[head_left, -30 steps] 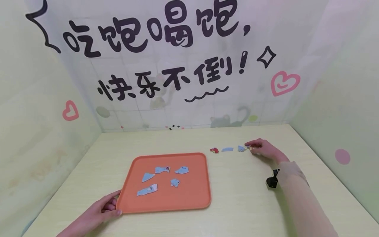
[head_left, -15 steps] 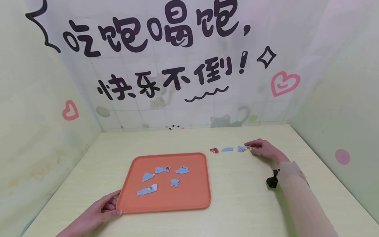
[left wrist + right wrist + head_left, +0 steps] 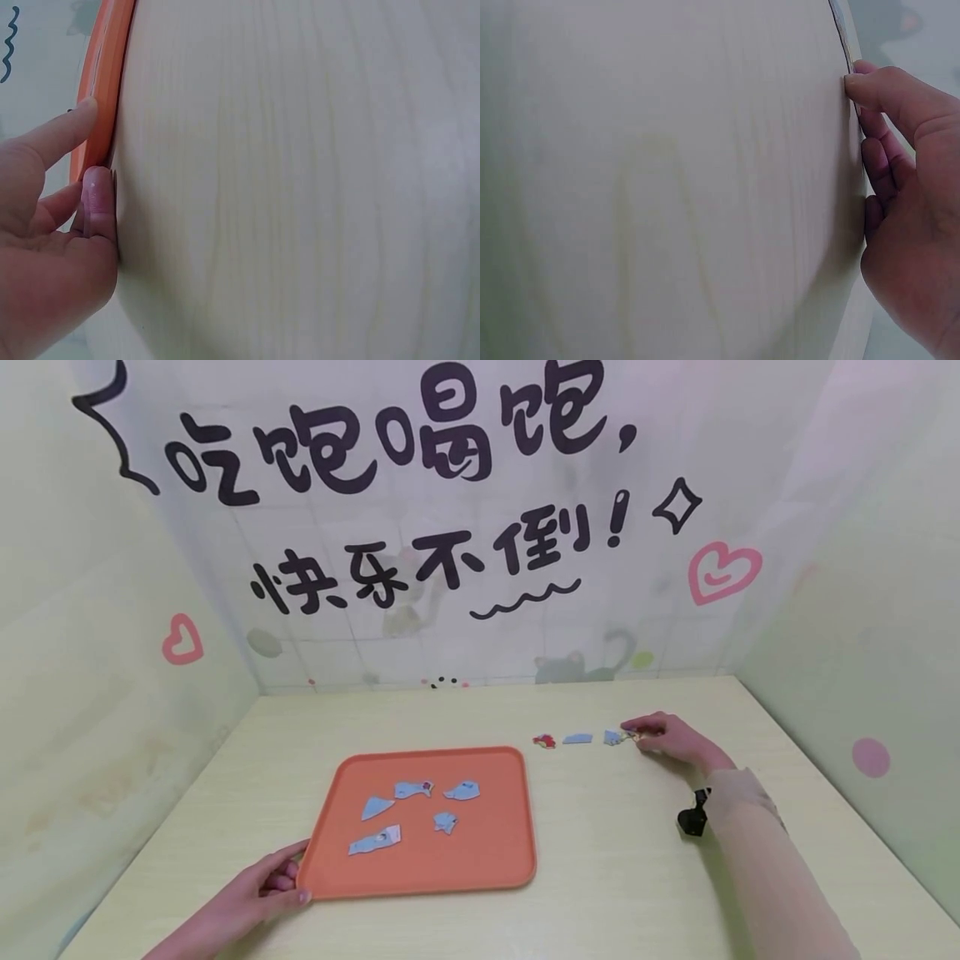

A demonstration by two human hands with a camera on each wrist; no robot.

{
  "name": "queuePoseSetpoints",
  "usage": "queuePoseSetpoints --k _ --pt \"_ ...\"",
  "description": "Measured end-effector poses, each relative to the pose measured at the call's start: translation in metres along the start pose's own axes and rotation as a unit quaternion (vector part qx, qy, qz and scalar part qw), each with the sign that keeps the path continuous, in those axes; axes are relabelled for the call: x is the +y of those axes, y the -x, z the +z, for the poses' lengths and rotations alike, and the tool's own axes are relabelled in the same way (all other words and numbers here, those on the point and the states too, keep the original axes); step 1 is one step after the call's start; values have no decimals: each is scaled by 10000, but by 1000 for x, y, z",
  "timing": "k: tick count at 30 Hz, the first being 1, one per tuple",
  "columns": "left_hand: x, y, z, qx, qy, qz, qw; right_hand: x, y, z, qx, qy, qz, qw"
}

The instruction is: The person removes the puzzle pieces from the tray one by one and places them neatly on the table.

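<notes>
A person's right hand (image 3: 667, 735) pinches a small patterned cutout (image 3: 631, 736) between thumb and forefinger near the far edge of a pale wooden table (image 3: 600, 860), toward its right corner. The cutout ends a row with a light-blue piece (image 3: 611, 737) close by it, a blue strip (image 3: 577, 738) and a red piece (image 3: 544, 742) to the left. The left hand (image 3: 258, 889) grips the near left corner of an orange tray (image 3: 480, 860), thumb on the rim, other fingers curled beside it. Five more blue pieces (image 3: 375, 840) lie flat on the tray, mostly toward its left edge. The cutouts look thin, light and fairly stiff, likely to crease if forced and best taken by opposite edges; the tray, apparently rigid and smooth, should be held by its rim, kept level lest pieces slide.
</notes>
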State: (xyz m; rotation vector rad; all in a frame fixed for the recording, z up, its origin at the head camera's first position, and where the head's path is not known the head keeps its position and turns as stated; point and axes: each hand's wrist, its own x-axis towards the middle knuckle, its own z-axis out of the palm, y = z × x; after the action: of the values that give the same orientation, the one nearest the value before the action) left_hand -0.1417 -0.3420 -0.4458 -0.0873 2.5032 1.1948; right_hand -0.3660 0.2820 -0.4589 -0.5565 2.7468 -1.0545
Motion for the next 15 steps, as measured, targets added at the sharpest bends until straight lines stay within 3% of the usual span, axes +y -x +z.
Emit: queuePoseSetpoints --k 7,15 --pt "1 1 1 0 87 33 10000 -5 -1 -3 -200 -148 -158 9996" --pt "0 4 0 -26 174 176 9997 -13 -13 -1 -49 -64 146 9999"
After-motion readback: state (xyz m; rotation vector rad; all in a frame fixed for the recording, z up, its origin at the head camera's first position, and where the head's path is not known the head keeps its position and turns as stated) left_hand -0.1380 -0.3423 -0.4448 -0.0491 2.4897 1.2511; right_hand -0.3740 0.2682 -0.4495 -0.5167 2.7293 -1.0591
